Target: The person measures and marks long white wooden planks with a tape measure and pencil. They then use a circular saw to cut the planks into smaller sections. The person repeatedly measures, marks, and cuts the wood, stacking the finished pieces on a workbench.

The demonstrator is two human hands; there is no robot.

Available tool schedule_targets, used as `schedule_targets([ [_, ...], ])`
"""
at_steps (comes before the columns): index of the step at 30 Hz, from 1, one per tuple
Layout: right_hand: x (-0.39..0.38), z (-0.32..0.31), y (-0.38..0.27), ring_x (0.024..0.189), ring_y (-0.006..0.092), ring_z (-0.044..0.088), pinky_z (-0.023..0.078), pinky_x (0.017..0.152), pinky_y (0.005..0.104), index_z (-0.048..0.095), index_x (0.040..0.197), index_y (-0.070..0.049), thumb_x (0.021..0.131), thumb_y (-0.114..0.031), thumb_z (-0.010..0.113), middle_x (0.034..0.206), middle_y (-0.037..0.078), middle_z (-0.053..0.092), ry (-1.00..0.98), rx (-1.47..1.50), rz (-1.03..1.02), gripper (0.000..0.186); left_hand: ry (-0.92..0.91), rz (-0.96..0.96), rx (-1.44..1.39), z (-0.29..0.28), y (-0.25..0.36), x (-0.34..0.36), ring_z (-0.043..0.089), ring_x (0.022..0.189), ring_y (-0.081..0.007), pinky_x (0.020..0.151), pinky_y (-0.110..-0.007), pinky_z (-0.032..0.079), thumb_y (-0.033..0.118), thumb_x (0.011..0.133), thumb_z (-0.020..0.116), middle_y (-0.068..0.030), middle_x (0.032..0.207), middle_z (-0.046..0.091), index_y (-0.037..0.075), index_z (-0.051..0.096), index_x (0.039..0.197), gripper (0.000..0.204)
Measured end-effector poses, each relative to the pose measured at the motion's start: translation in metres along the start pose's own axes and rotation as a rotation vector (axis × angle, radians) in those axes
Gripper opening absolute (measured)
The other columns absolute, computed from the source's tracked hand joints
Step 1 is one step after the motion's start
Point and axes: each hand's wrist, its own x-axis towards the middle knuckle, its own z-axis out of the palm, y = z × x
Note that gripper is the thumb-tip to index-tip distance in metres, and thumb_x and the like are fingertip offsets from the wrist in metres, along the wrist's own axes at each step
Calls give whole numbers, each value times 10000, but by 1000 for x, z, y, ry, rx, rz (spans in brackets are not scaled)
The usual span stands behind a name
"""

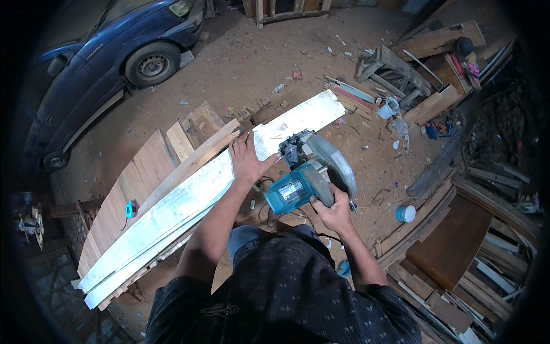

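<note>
A teal circular saw (pixel 291 191) with a grey blade guard sits at the edge of a long white-painted board (pixel 296 114). My right hand (pixel 333 209) grips the saw's rear handle. My left hand (pixel 249 160), fingers spread, rests on the white board just left of the saw's base plate, its fingertips beside a narrow raw-wood plank (pixel 189 167). The white board lies over wooden panels (pixel 137 183) and other stacked boards. A small teal tape measure (pixel 130 209) lies on the panels at the left. The blade is mostly hidden by its guard.
A blue car (pixel 100 63) stands at upper left. Scrap timber and a rough wooden stand (pixel 389 71) are at upper right, beside a white bucket (pixel 388 108). A small tin (pixel 405 214) and piled boards (pixel 450 241) are at right. Loose cord and debris lie on the dirt floor (pixel 275 74).
</note>
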Motion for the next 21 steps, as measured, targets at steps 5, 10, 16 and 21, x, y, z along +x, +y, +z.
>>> schedule_targets([
  [5,-2,1,4,873,106,615,509,799,304,671,1118,40,843,-101,727,960,52,705,0,-68,97,314,-83,156,135,-32,-22,-21,362,1411,-404,1214,-552,210,772,667,752,-236,1522,393,14,394,1531,1204],
  [10,0,2,-7,854,165,668,533,808,334,688,1125,40,827,-134,716,924,79,730,30,32,22,346,-181,172,86,-53,-59,-31,390,1373,-445,1196,-532,280,610,631,847,-294,1470,422,94,408,1549,1141],
  [16,-8,-46,-68,640,86,564,450,580,251,686,1139,48,853,-76,678,808,12,644,13,140,103,312,-134,185,16,-71,-98,-97,434,1317,-438,1157,-532,336,536,598,853,-242,1425,447,157,456,1534,1085],
  [21,22,-80,-92,790,272,678,537,766,383,657,1214,65,815,-114,721,927,121,724,-2,-264,-208,443,-140,158,-59,-91,-130,-158,408,1342,-432,1153,-536,347,470,576,891,-232,1463,419,177,448,1539,1100],
])
